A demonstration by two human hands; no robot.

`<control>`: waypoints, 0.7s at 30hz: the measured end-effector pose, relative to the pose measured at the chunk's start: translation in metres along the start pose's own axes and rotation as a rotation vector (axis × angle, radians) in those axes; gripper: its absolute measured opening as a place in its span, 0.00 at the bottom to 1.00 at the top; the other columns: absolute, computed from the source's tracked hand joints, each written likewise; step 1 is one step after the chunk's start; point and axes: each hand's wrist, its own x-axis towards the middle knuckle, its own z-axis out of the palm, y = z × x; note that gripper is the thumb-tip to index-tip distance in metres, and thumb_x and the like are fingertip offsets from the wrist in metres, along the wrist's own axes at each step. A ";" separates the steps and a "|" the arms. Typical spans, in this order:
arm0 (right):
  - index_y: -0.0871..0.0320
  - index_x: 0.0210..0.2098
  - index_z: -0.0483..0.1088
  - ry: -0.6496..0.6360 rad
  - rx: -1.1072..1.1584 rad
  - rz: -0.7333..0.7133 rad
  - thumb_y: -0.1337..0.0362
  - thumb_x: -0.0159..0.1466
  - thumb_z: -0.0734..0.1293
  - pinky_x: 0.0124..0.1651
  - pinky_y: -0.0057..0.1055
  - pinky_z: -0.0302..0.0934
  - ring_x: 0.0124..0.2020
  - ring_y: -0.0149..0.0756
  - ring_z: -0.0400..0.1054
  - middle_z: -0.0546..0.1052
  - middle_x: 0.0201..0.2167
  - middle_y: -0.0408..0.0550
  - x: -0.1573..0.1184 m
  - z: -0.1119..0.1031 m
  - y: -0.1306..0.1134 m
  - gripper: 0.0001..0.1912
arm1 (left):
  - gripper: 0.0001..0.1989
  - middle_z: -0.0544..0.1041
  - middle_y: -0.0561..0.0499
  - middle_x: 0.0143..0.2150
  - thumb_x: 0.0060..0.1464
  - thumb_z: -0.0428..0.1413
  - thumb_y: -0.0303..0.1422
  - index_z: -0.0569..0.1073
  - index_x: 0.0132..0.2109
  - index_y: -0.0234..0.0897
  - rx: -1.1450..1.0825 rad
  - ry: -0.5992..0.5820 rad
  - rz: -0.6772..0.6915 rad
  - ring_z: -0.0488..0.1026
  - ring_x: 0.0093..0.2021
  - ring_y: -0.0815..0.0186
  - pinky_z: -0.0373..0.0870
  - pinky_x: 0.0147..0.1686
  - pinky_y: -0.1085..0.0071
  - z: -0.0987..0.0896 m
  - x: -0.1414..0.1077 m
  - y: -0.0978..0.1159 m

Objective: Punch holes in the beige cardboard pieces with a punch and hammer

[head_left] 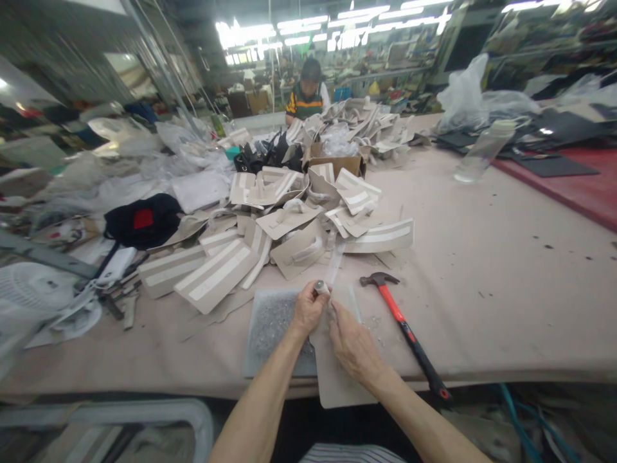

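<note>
My left hand point(307, 312) is closed around a short cylinder point(322, 287) with a round metal-looking end; its exact kind is unclear. My right hand point(351, 341) grips the upper part of a beige bag panel point(337, 386), its fingers close to the left hand. The panel hangs past the table's front edge and partly overlies a grey, scarred pad point(272, 328). Just right of the hands lies a claw hammer point(407, 331) with a red and black handle, touched by neither hand.
Beyond the hands, beige panels with handles point(294, 225) are heaped around a cardboard box point(337, 164). A white fan point(43, 296) and a dark cloth bag point(144, 220) are at left. A clear bottle point(484, 153) stands at right. A person point(308, 93) sits across the table.
</note>
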 end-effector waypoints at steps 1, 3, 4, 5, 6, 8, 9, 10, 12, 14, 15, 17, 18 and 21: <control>0.65 0.62 0.59 0.035 0.015 -0.007 0.63 0.71 0.54 0.46 0.40 0.67 0.47 0.45 0.72 0.74 0.51 0.61 -0.003 -0.004 0.005 0.22 | 0.10 0.79 0.50 0.37 0.53 0.59 0.34 0.76 0.42 0.35 0.004 0.000 -0.006 0.75 0.36 0.66 0.69 0.38 0.75 0.000 -0.001 0.001; 0.64 0.60 0.60 0.125 -0.013 0.021 0.60 0.71 0.55 0.45 0.38 0.66 0.45 0.44 0.71 0.74 0.48 0.59 -0.009 -0.016 0.021 0.22 | 0.11 0.79 0.50 0.36 0.54 0.58 0.36 0.76 0.42 0.35 0.002 0.001 -0.012 0.74 0.35 0.67 0.68 0.37 0.75 0.000 -0.001 0.003; 0.64 0.58 0.62 0.175 -0.066 0.054 0.59 0.71 0.56 0.45 0.38 0.65 0.44 0.44 0.71 0.74 0.46 0.58 -0.013 -0.022 0.032 0.21 | 0.11 0.79 0.50 0.36 0.55 0.58 0.37 0.76 0.42 0.35 0.002 0.002 -0.012 0.74 0.35 0.67 0.68 0.37 0.75 0.000 -0.002 0.004; 0.64 0.56 0.64 0.216 -0.140 0.097 0.60 0.70 0.57 0.46 0.38 0.64 0.44 0.44 0.69 0.74 0.44 0.58 -0.017 -0.028 0.045 0.20 | 0.12 0.79 0.50 0.36 0.55 0.58 0.38 0.76 0.42 0.35 0.008 0.003 -0.011 0.74 0.35 0.67 0.68 0.37 0.75 0.000 -0.002 0.005; 0.65 0.53 0.66 0.240 -0.230 0.150 0.60 0.69 0.58 0.46 0.39 0.63 0.44 0.46 0.68 0.73 0.44 0.59 -0.021 -0.034 0.059 0.18 | 0.12 0.79 0.50 0.36 0.55 0.58 0.38 0.76 0.43 0.35 0.018 0.002 -0.009 0.74 0.35 0.67 0.68 0.38 0.74 0.000 -0.002 0.005; 0.65 0.51 0.67 0.203 -0.408 0.272 0.61 0.67 0.61 0.44 0.39 0.61 0.43 0.48 0.67 0.72 0.43 0.60 -0.028 -0.042 0.086 0.17 | 0.13 0.79 0.50 0.36 0.55 0.58 0.38 0.76 0.43 0.34 0.041 -0.006 -0.012 0.74 0.35 0.67 0.68 0.37 0.74 0.000 -0.001 0.006; 0.65 0.49 0.68 0.148 -0.471 0.317 0.61 0.66 0.62 0.41 0.38 0.60 0.41 0.48 0.66 0.71 0.41 0.59 -0.031 -0.044 0.098 0.16 | 0.13 0.79 0.49 0.36 0.55 0.58 0.38 0.76 0.43 0.34 0.051 -0.012 -0.015 0.74 0.35 0.67 0.68 0.37 0.74 0.000 -0.001 0.005; 0.65 0.47 0.68 0.089 -0.504 0.348 0.61 0.66 0.62 0.39 0.37 0.58 0.40 0.47 0.66 0.71 0.39 0.58 -0.033 -0.046 0.107 0.15 | 0.13 0.79 0.49 0.36 0.55 0.58 0.38 0.76 0.44 0.34 0.061 -0.019 -0.018 0.74 0.35 0.67 0.68 0.37 0.74 0.000 -0.002 0.005; 0.63 0.42 0.68 -0.004 -0.468 0.396 0.62 0.67 0.61 0.36 0.34 0.55 0.36 0.42 0.65 0.69 0.36 0.54 -0.033 -0.051 0.117 0.10 | 0.12 0.79 0.49 0.37 0.55 0.58 0.37 0.76 0.44 0.35 0.094 -0.031 -0.013 0.74 0.35 0.66 0.68 0.36 0.74 0.001 -0.002 0.004; 0.60 0.36 0.65 -0.041 -0.281 0.487 0.66 0.66 0.61 0.33 0.31 0.53 0.31 0.36 0.62 0.67 0.32 0.49 -0.028 -0.056 0.116 0.03 | 0.11 0.79 0.49 0.37 0.56 0.57 0.36 0.76 0.44 0.35 0.146 -0.037 0.004 0.74 0.36 0.66 0.67 0.37 0.74 0.001 -0.003 0.004; 0.58 0.34 0.63 -0.060 -0.092 0.579 0.68 0.64 0.62 0.31 0.30 0.51 0.28 0.33 0.60 0.65 0.29 0.46 -0.024 -0.060 0.113 0.02 | 0.11 0.79 0.50 0.36 0.56 0.57 0.35 0.76 0.43 0.35 0.171 -0.041 0.015 0.74 0.36 0.66 0.67 0.37 0.74 0.001 -0.003 0.005; 0.57 0.32 0.60 -0.130 0.407 0.774 0.70 0.62 0.62 0.28 0.28 0.51 0.24 0.29 0.56 0.63 0.25 0.40 -0.017 -0.066 0.104 0.04 | 0.09 0.79 0.50 0.35 0.55 0.56 0.33 0.76 0.42 0.36 0.210 -0.048 0.044 0.74 0.35 0.66 0.67 0.37 0.73 0.003 -0.004 0.006; 0.56 0.32 0.59 -0.176 0.643 0.843 0.69 0.62 0.62 0.27 0.27 0.52 0.22 0.28 0.55 0.62 0.24 0.39 -0.014 -0.067 0.099 0.04 | 0.08 0.79 0.51 0.35 0.55 0.56 0.32 0.75 0.42 0.36 0.230 -0.050 0.063 0.74 0.35 0.66 0.67 0.37 0.73 0.003 -0.004 0.006; 0.56 0.31 0.57 -0.258 0.978 0.917 0.65 0.64 0.59 0.22 0.25 0.54 0.17 0.25 0.53 0.60 0.22 0.36 -0.009 -0.068 0.083 0.05 | 0.07 0.77 0.52 0.34 0.54 0.55 0.29 0.74 0.41 0.36 0.305 -0.075 0.125 0.73 0.35 0.66 0.66 0.38 0.73 0.006 -0.005 0.007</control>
